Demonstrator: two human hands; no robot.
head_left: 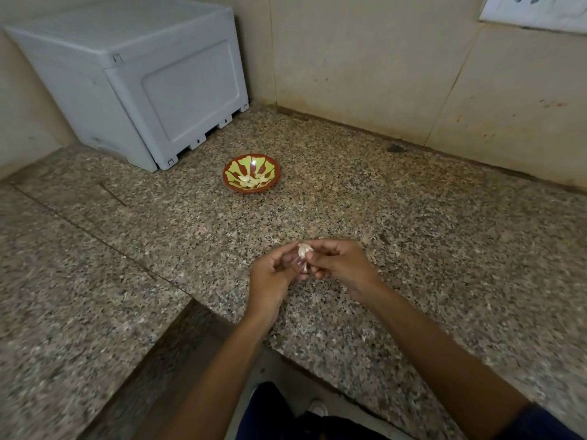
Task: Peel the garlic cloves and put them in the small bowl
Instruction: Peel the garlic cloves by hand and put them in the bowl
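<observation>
Speckled granite, brown and grey, makes up the bench (413,217), which turns a corner against beige tiled walls. Above its near edge the two hands meet with fingertips together: the left hand (273,274) and the right hand (341,265) both pinch a single garlic clove (304,254), pale and papery, held in the air between them, its loose skin trailing down toward the left thumb. Fingers of both hands are curled inward around the clove, so neither is slack. Both forearms reach in from the bottom of the view, the right one ending in a dark sleeve (552,427). Well apart from the hands, farther back on the bench, sits the small bowl (251,185), reddish-brown at the rim with yellow-green petal shapes painted inside; several pale peeled cloves (252,181) lie in its bottom. A few pale flecks, possibly skin scraps, lie on the granite to the right of the hands, though they are hard to tell from the stone's own pattern. In the far left corner stands a light grey plastic box (143,77) with a panelled front, near the bowl but not touching it. A white wall socket (536,9) shows at the upper right.
</observation>
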